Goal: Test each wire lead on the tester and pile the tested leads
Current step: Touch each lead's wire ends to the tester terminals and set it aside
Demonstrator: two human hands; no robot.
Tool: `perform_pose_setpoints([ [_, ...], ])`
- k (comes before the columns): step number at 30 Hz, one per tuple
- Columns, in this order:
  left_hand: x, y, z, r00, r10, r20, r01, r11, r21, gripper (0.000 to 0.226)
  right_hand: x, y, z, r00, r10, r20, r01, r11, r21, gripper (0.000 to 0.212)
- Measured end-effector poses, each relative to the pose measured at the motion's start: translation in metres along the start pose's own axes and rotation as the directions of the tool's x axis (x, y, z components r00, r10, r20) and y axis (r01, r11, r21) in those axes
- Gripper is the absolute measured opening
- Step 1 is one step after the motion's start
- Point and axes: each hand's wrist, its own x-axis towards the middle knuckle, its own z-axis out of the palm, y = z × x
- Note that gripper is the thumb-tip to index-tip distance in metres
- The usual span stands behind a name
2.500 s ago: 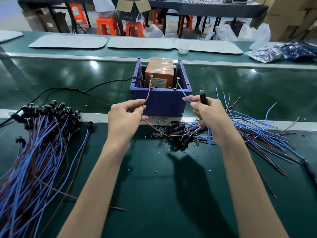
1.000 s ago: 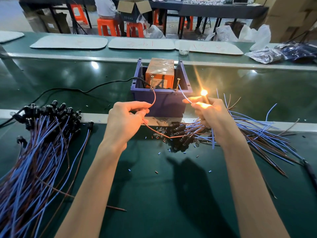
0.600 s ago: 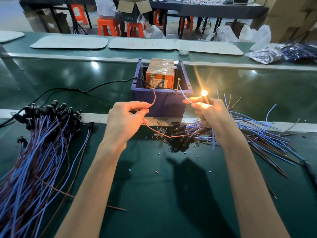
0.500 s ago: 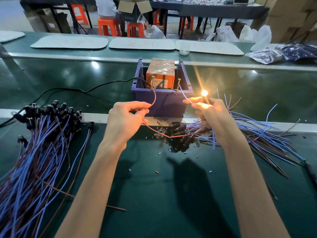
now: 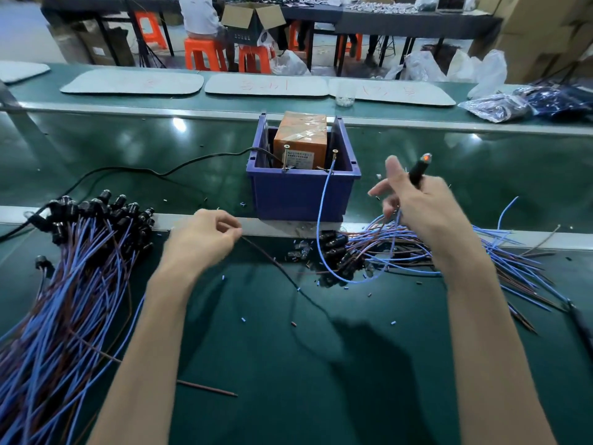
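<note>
— Centre right: your right hand (image 5: 420, 203) grips the black lamp end of the wire lead (image 5: 418, 172), raised above the right pile (image 5: 481, 252). The forefinger stands straight, the other fingers spread loosely, and the lamp tip glows faint orange.

— From that hand the lead's blue wire (image 5: 319, 226) loops down over the bench (image 5: 288, 380), then climbs to the right-hand screw (image 5: 334, 153) on the front rim of the purple bin (image 5: 303, 194).

— Your left hand (image 5: 205, 239), just in front of the metal rail (image 5: 272, 227), has its fingers curled. Thumb and forefinger pinch the brown wire (image 5: 272, 261), which trails right across the green surface.

— Writing: the tester (image 5: 300, 139), an orange taped box inside the bin, carries a pale label, print too small to read. The white mats (image 5: 266, 86) beyond show faint red marks, also unreadable.

— Edges: the bin stands on the belt (image 5: 128, 146) just behind the rail, and a black cable (image 5: 128, 170) leaves it leftward. The left pile (image 5: 73, 277) has its lamp heads against the rail and runs off the lower-left corner.

— Room for you: bare bench between your forearms, dotted with insulation snippets, one loose brown strand (image 5: 205, 388) beside your left forearm.
</note>
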Motion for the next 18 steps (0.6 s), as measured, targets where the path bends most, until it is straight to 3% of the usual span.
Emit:
perform_pose_setpoints([
  [3,0.007,-0.023,-0.012,0.979,-0.073,-0.191,0.116,0.968,0.223,0.027,-0.006,-0.007,-0.014,0.997,-0.038,-0.063,0.054,0.959,0.277,0.044],
  [5,0.011,-0.036,-0.017,0.971,-0.118,-0.208,0.171,0.951,0.259,0.036,-0.009,-0.011,-0.022,0.977,-0.058,-0.206,0.134,0.916,0.378,0.038],
  [8,0.013,-0.044,-0.016,0.971,-0.164,-0.175,0.206,0.944,0.259,0.040,-0.009,-0.016,-0.026,0.888,-0.056,-0.455,0.278,0.856,0.437,0.036],
  [10,0.013,-0.045,-0.013,0.971,-0.153,-0.185,0.199,0.943,0.266,0.042,-0.007,-0.017,-0.026,0.788,-0.083,-0.610,0.369,0.857,0.360,0.032],
  [13,0.015,-0.047,-0.011,0.971,-0.138,-0.195,0.186,0.948,0.256,0.046,-0.005,-0.016,-0.022,0.579,-0.250,-0.776,0.448,0.893,0.045,0.025],
  [16,0.016,-0.049,-0.012,0.967,-0.143,-0.211,0.193,0.951,0.241,0.048,-0.007,-0.016,-0.016,0.382,-0.438,-0.814,0.475,0.848,-0.233,0.021],
  [18,0.016,-0.050,-0.012,0.961,-0.154,-0.231,0.206,0.953,0.221,0.048,-0.008,-0.015,-0.012,0.333,-0.537,-0.775,0.470,0.807,-0.357,0.019],
])
